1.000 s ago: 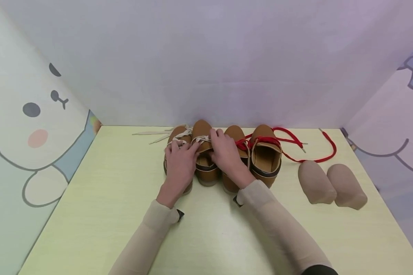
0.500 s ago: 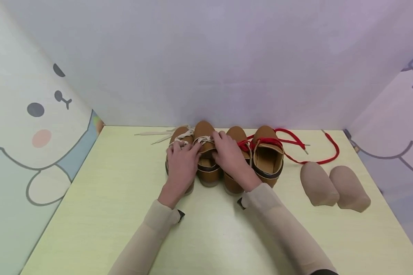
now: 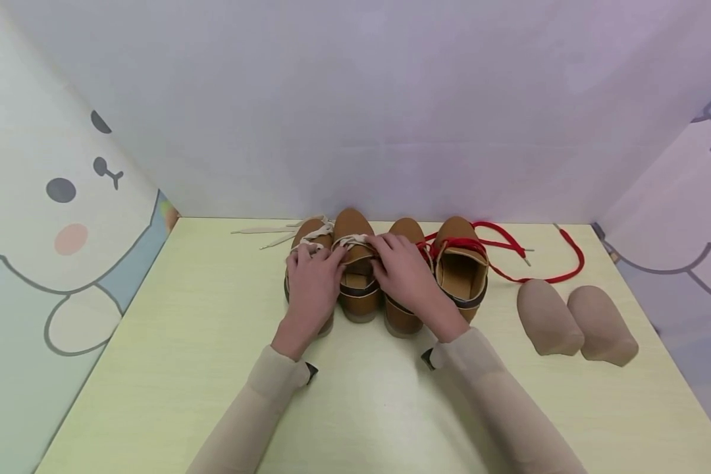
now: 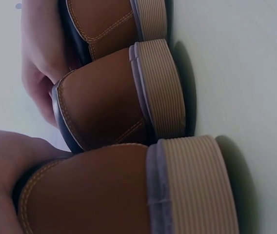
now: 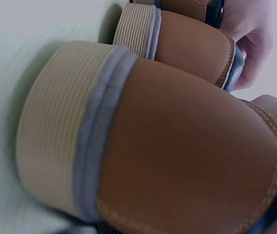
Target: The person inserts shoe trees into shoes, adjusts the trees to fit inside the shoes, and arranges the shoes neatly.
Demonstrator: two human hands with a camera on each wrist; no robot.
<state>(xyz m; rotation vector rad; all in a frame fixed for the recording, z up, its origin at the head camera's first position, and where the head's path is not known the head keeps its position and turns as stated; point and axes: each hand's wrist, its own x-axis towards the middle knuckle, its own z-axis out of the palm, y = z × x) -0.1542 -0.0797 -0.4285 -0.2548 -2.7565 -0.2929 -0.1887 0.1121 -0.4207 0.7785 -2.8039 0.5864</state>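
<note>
Brown shoes stand in a row. My left hand [image 3: 314, 283] lies across the leftmost shoe [image 3: 310, 232], its fingers bent over the white laces [image 3: 314, 247]; its index finger reaches the second shoe [image 3: 352, 224]. From the other side my right hand [image 3: 405, 273] grips that second shoe at its laced upper, fingers on top and thumb by the opening. In the left wrist view the leftmost shoe's heel [image 4: 89, 195] is nearest, with the right hand [image 4: 41, 63] beyond. The third shoe's heel [image 5: 187, 151] fills the right wrist view. The left thumb's contact is hidden.
Right of the hands is another brown shoe [image 3: 457, 257] with red laces [image 3: 553, 276] trailing over the table [image 3: 355, 408]. Two beige shoe-shaped inserts [image 3: 548, 319] lie farther right. A pale curtain wall [image 3: 367, 118] closes off the back.
My right hand has shifted slightly right and down, uncovering more of the second shoe's side and opening. The left hand keeps its place. The view has moved slightly.
</note>
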